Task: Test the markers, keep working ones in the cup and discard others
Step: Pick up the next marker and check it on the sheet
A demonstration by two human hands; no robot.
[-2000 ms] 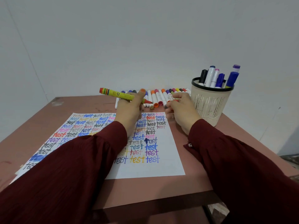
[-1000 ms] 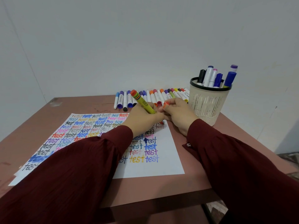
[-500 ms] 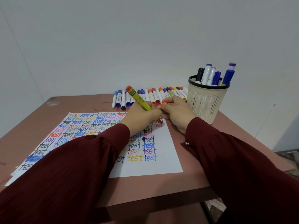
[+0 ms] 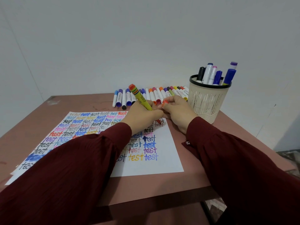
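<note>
My left sleeve [image 4: 73, 168] covers much of the writing on the paper [image 4: 162, 164]. My left grip [image 4: 141, 117] hides the middle of the yellow marker [image 4: 140, 97]; my right grip [image 4: 178, 111] hides most of the cap [image 4: 165, 102]. The cup [image 4: 206, 103] hides the lower halves of the pens [image 4: 209, 73] inside. Print on the row of markers [image 4: 152, 95] is too small to read.

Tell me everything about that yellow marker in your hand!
The yellow marker looks plastic, with black print on its barrel and orange, green and yellow bands at its back end. Its orange cap is off, pinched in the right hand. It leans, back end up and away, red-orange tip down on the paper. The left hand grips it low on the barrel.
</note>
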